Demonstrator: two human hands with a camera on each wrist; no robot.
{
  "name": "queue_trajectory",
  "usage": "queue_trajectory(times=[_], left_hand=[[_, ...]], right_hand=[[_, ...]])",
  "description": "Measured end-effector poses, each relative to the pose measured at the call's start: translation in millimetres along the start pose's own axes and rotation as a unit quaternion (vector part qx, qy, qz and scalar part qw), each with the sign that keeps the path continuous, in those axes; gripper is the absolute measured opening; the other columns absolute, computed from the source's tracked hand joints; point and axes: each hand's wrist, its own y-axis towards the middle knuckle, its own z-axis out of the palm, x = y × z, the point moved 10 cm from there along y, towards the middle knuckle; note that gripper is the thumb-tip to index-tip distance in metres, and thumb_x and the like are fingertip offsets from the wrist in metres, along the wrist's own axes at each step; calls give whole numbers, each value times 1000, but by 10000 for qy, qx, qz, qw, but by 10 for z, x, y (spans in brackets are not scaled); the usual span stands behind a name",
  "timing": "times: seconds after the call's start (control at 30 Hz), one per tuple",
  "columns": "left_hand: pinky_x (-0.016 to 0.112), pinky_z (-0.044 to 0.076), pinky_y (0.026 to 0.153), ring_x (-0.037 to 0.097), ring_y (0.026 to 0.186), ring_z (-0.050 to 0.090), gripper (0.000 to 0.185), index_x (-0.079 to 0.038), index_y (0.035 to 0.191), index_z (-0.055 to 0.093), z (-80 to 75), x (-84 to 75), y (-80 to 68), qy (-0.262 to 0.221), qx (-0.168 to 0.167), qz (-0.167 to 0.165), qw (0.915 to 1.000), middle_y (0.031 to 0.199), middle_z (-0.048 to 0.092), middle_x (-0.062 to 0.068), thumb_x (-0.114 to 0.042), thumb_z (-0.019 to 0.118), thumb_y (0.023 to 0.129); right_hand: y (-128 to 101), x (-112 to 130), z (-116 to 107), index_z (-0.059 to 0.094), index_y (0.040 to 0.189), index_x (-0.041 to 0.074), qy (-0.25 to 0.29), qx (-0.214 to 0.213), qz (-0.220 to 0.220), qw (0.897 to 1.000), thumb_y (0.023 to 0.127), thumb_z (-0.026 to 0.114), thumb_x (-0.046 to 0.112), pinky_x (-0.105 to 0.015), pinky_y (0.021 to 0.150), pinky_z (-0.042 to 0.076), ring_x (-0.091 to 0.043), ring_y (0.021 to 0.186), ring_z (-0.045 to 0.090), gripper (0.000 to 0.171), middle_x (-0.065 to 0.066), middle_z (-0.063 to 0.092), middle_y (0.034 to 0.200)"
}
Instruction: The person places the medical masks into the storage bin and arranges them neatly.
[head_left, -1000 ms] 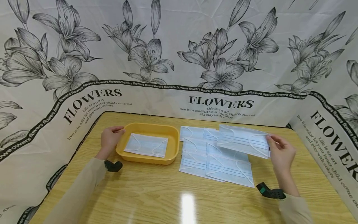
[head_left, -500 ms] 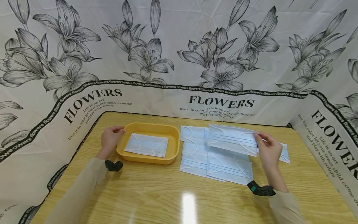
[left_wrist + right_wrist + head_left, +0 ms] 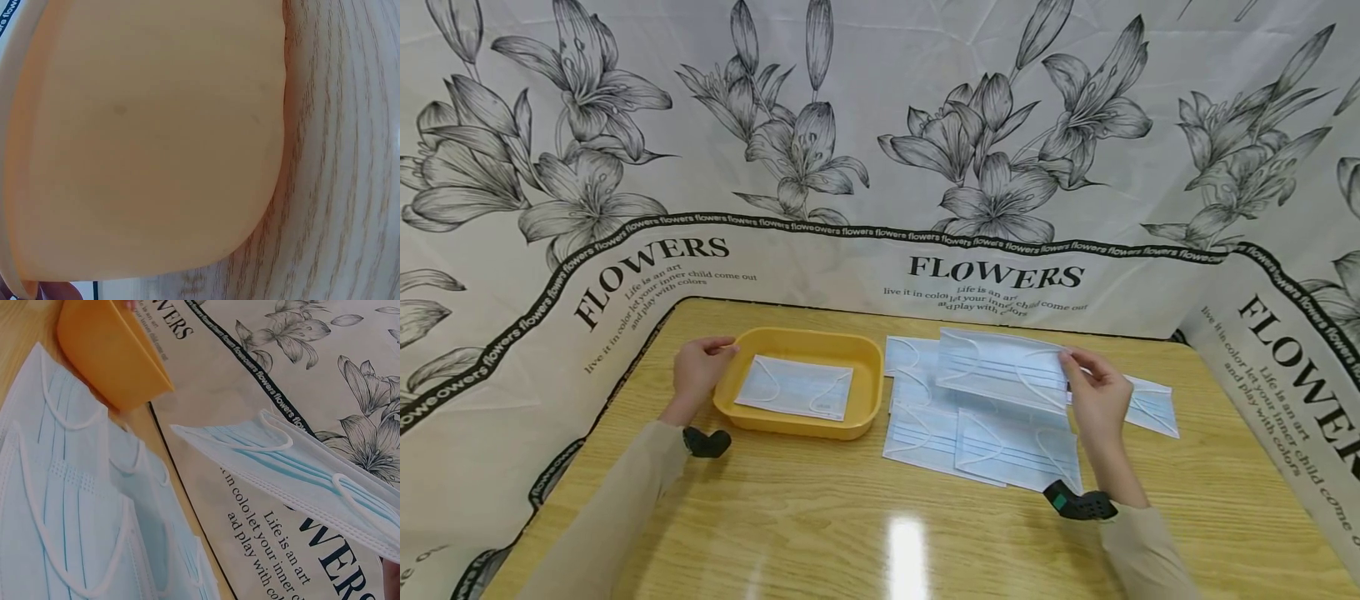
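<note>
My left hand (image 3: 697, 367) pinches the left rim of a yellow plastic basin (image 3: 807, 430). One light blue face mask (image 3: 793, 387) with white ear loops lies flat inside the basin. My right hand (image 3: 1099, 393) pinches the right end of another face mask (image 3: 1000, 364), raised above several masks spread on the table (image 3: 775, 508). In the right wrist view the raised mask (image 3: 300, 475) stretches out sideways, apart from the spread masks (image 3: 56, 500). The left wrist view is mostly filled by the basin's outer wall (image 3: 150, 137), with a fingertip at its rim in the lower left corner.
A single mask (image 3: 1152, 406) lies to the right, partly hidden behind my right hand. White cloth (image 3: 820, 267) printed with flowers and lettering stands round the back and sides of the wooden table.
My right hand has moved left with the raised mask, above the spread masks. The mask at the right, hidden before, has come into view. My left hand stays at the basin.
</note>
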Motion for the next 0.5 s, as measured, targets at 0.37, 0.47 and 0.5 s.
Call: queue_trajectory(times=[0.37,0.47,0.5], left_hand=[[18,43,59,20,84,60,33,-3,116,69,-8,-16,-13,-30,-20,24,10000,106,68,19,-26,64,93],[18,43,59,21,84,61,33,-2,115,70,-15,-19,-9,-29,-47,71,10000,105,68,20,-26,64,93],[18,43,59,21,84,61,33,-2,115,70,-16,-18,-8,-32,-57,75,10000,105,68,20,-25,64,93]], right_hand=[[-33,40,188,71,110,1,-35,109,284,9995,89,69,19,-8,61,48,4,71,62,27,19,63,86],[-38,57,246,69,111,-1,40,153,304,9994,89,69,19,-9,61,48,4,71,62,29,19,64,86],[-41,62,267,69,111,-1,57,171,315,9993,89,69,19,-9,61,48,4,71,61,30,19,64,86]])
